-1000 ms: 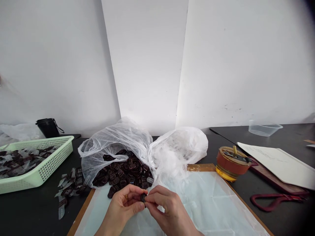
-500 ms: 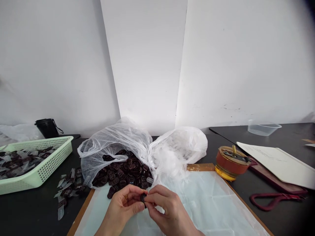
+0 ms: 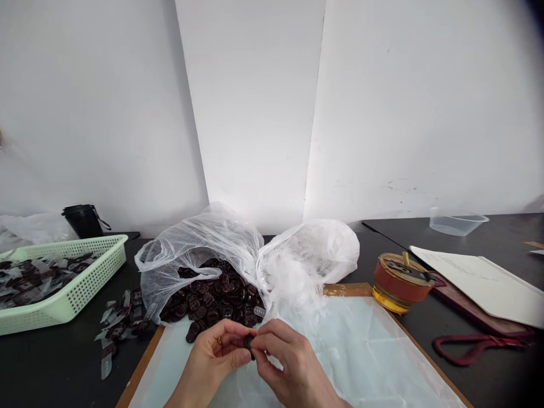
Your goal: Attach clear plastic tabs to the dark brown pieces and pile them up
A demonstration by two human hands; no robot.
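Note:
Between the fingertips of both hands is a small dark brown plastic piece [image 3: 249, 342], mostly covered by the fingers. My left hand [image 3: 212, 360], with a ring on one finger, pinches it from the left. From the other side, the thumb and fingers of my right hand [image 3: 289, 360] press against it. Just beyond the hands, a heap of similar dark pieces [image 3: 216, 294] spills from a clear plastic bag [image 3: 170, 243] onto a pale blue covered board [image 3: 374, 351]. One clear ridged strip [image 3: 259, 311] lies at the heap's right edge.
Left stands a green basket [image 3: 93, 283] of dark pieces with clear strips; more such pieces [image 3: 114, 328] lie beside it. Behind is a white bag [image 3: 323, 249] of clear strips. Right are a round amber container [image 3: 402, 283], red-handled pliers [image 3: 463, 348] and an open notebook [image 3: 480, 277].
Both hands keep their pinch on the dark plastic piece, almost unmoved. The whole view has shifted very slightly.

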